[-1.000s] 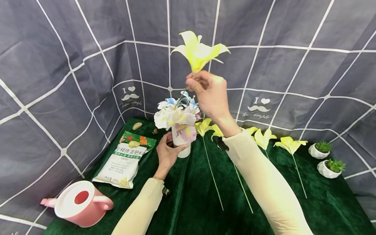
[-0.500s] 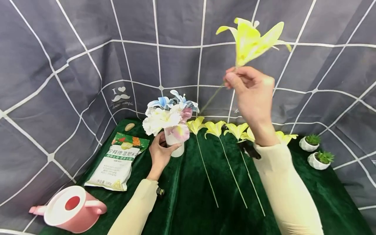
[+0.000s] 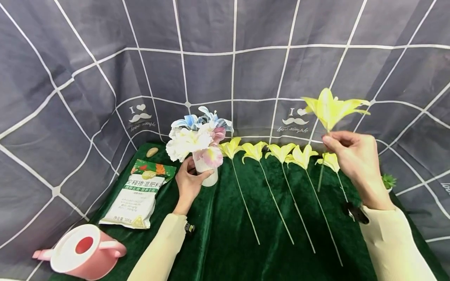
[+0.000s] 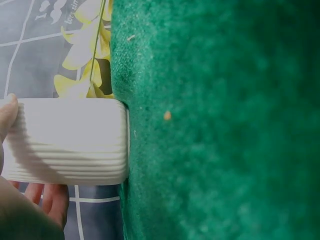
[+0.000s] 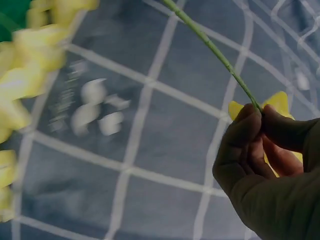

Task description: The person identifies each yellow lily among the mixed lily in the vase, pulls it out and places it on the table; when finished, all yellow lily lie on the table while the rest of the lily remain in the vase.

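Note:
My left hand point(image 3: 188, 183) grips a white ribbed vase point(image 3: 210, 178), its thumb and fingers round the sides; the left wrist view shows the vase point(image 4: 70, 142) standing on the green cloth. White, pink and blue artificial flowers point(image 3: 197, 140) fill its top. My right hand point(image 3: 358, 164) pinches a yellow artificial lily point(image 3: 328, 109) just under the bloom, between thumb and index finger. In the right wrist view its green stem point(image 5: 210, 45) runs out past the fingertips. Several more yellow lilies point(image 3: 279, 152) lie side by side on the cloth, blooms toward the back wall.
On the left are a fertilizer bag point(image 3: 135, 199), a pink watering can point(image 3: 86, 253) and a tan pebble point(image 3: 152, 152). A small succulent point(image 3: 389, 181) shows behind my right wrist. Grey checked fabric point(image 3: 260, 74) hangs behind the green cloth point(image 3: 239, 257).
My right hand has carried the yellow lily from above the vase out to the right, then lower, over the right end of the lily row. The left hand keeps its hold on the vase.

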The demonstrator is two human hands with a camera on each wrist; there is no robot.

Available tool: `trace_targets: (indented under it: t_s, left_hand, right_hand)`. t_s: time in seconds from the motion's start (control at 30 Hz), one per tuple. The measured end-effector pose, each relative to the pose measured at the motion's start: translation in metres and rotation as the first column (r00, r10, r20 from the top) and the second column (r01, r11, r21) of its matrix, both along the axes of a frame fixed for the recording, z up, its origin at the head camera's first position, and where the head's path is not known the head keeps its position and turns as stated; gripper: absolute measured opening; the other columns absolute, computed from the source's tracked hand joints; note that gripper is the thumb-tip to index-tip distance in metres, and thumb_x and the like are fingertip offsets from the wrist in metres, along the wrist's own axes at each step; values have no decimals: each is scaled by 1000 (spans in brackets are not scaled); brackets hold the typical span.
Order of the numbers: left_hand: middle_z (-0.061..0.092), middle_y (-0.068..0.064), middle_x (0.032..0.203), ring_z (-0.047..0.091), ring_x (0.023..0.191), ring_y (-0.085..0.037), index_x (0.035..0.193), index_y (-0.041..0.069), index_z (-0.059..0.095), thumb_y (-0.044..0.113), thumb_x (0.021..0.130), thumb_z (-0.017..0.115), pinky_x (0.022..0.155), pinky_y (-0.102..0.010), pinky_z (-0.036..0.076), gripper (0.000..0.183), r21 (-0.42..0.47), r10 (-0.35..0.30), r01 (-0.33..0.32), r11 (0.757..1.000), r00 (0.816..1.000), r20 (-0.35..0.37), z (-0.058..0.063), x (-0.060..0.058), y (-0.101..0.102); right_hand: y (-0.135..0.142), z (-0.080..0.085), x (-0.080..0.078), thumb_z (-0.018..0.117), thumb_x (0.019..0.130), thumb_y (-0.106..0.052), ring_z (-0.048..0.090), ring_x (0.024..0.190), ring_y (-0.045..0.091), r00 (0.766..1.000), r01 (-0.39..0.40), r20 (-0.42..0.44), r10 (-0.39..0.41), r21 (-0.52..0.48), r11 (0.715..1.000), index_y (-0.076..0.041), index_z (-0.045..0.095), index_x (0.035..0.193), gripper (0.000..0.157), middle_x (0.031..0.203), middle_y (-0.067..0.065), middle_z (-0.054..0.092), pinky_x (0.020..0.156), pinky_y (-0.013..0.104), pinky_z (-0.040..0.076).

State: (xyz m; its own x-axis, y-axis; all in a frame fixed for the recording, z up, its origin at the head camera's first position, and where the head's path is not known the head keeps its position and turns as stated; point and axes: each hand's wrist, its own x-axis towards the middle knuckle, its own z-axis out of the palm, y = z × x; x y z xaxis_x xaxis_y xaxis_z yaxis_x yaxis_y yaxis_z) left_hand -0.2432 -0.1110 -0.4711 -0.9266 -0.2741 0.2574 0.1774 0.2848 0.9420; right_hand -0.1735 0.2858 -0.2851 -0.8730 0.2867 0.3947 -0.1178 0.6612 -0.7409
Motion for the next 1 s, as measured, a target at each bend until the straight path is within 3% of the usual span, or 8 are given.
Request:
trace_targets:
  t_s: [0.13,0.23,0.33,0.47,0.57,0.77,1.0]
  left_hand:
    - [67,-9,112,66,105,-25,130,17,62,33,68,95,94,-46,57,72,-6,4,-4,1000,1000,-9,1,0,-1]
    - [67,-9,113,66,106,-25,130,17,62,33,68,94,96,-45,57,72,-2,-3,3,1000,1000,-9,2,1,-2]
    - [67,-9,114,65,107,-24,130,17,62,32,68,95,97,-45,57,72,6,-5,5,1000,1000,8,2,3,-3]
    - [67,-9,114,65,107,-25,130,17,62,32,68,95,97,-45,57,72,6,2,-2,1000,1000,19,2,4,-5]
    - [67,-9,114,65,108,-24,130,17,61,32,68,95,97,-45,57,72,-1,2,-2,1000,1000,16,1,4,-5]
    - [67,-8,114,65,107,-24,130,17,62,32,68,95,96,-44,57,71,-1,3,-3,1000,1000,4,-1,2,-3]
    - [66,-9,118,65,110,-25,134,16,59,33,71,93,97,-44,57,73,-45,-40,42,998,998,45,5,5,-10]
  right_hand:
    - [32,-35,4,71,94,-34,54,61,-18,990,20,136,-36,117,993,-6,78,106,31,61,-41,57,60,10,42]
    - [53,-65,6,69,95,-40,52,62,-18,967,9,248,-51,166,986,-8,78,108,36,61,-35,62,62,13,40]
    - [68,-94,8,66,97,-40,56,63,-16,935,-32,352,-30,169,985,-5,77,111,39,67,-21,72,61,13,42]
    - [79,-122,10,64,98,-31,60,63,-9,905,-93,424,18,157,983,2,75,110,36,78,2,78,57,16,47]
    - [84,-137,9,64,98,-25,60,62,-6,896,-115,443,33,158,981,4,75,108,33,79,7,78,55,19,48]
    - [95,-158,7,65,96,-23,58,60,0,862,-132,505,36,156,979,4,75,102,30,69,-2,72,55,22,45]
    - [96,-171,6,65,97,-24,62,62,1,828,-140,558,49,121,983,4,75,104,31,71,-2,73,57,21,49]
